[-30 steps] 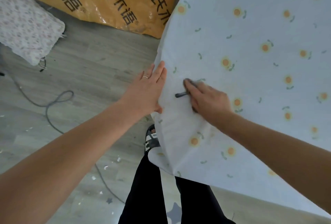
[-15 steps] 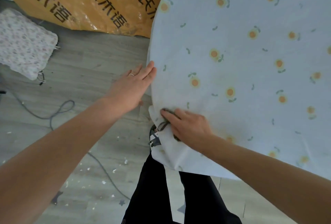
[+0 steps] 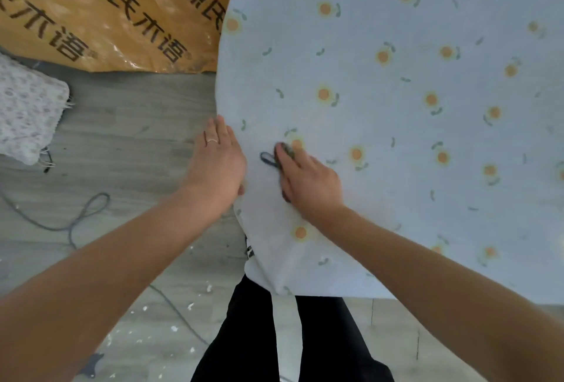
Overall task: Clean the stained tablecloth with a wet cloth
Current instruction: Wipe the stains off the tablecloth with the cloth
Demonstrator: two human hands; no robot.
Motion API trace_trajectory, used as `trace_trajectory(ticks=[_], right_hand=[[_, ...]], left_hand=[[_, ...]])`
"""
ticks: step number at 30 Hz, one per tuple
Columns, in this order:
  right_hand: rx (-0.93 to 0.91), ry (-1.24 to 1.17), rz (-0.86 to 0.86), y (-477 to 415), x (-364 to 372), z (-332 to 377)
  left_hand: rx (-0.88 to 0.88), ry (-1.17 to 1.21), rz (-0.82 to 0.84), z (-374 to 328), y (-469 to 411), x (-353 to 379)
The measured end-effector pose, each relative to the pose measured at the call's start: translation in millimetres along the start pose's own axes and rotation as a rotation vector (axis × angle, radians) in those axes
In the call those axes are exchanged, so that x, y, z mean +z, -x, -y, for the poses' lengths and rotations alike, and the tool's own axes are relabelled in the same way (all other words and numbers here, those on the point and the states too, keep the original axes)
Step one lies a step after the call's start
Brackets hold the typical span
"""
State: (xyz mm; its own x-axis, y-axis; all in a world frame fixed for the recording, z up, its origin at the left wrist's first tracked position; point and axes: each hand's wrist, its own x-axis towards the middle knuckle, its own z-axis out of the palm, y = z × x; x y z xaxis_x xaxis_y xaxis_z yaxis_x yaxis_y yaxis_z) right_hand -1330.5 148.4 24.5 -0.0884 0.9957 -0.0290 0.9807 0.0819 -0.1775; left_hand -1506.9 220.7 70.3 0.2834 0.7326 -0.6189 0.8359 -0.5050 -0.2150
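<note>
The tablecloth (image 3: pixel 396 137), pale blue with orange flowers, covers a round worktop hidden beneath it, its edge hanging by our legs. Our right hand (image 3: pixel 308 183) lies with fingers nearly straight on a small dark wet cloth (image 3: pixel 288 151), pressing it down near that edge. A loop (image 3: pixel 267 158) pokes out beside the fingertips. Our left hand (image 3: pixel 216 165), flat with fingers together, braces the draped edge. We judge the tablecloth thin, soft and apt to slide and bunch, so it is best pinned close beside the rubbed spot. The stain is probably under the hand; we cannot pick it out. The orange wrapping (image 3: pixel 122 15) reads 源氏木语.
</note>
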Motion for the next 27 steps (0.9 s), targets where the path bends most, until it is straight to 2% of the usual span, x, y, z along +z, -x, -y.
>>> trace_trajectory(ticks=[4,6,8,11,12,13,15,18,20,22,24,27], right_hand=[[-0.191,0.004,0.126,78,-8,-18],[-0.136,0.034,0.178,93,-20,-58],[0.122,0.111,0.127,93,-32,-103],[0.651,0.128,0.022,79,-42,-137],[0.757,0.107,0.0,75,-40,-126],[0.783,0.097,-0.004,75,-34,-106],[0.675,0.014,0.018,79,-21,-47],[0.347,-0.102,0.074,100,-2,34],[0.131,-0.08,0.104,110,1,46],[0.019,-0.089,0.108,102,-5,16],[0.152,-0.042,0.064,75,-16,-36],[0.601,0.036,-0.091,-3,-32,-116]], left_hand=[[-0.007,0.023,0.006,-2,4,-3],[-0.014,0.033,0.025,-2,3,-2],[-0.029,0.028,0.024,-3,2,-1],[-0.035,0.017,-0.011,-7,1,3],[-0.042,0.019,-0.022,-7,0,3],[-0.049,0.015,-0.035,-6,-1,5],[-0.06,-0.003,-0.028,-6,-3,6],[-0.068,0.005,-0.025,-11,-7,6],[-0.083,0.026,-0.037,-12,-6,8],[-0.067,0.03,-0.008,-11,-4,7],[-0.054,0.026,0.0,-10,-2,5],[-0.067,0.059,-0.006,-8,-5,6]])
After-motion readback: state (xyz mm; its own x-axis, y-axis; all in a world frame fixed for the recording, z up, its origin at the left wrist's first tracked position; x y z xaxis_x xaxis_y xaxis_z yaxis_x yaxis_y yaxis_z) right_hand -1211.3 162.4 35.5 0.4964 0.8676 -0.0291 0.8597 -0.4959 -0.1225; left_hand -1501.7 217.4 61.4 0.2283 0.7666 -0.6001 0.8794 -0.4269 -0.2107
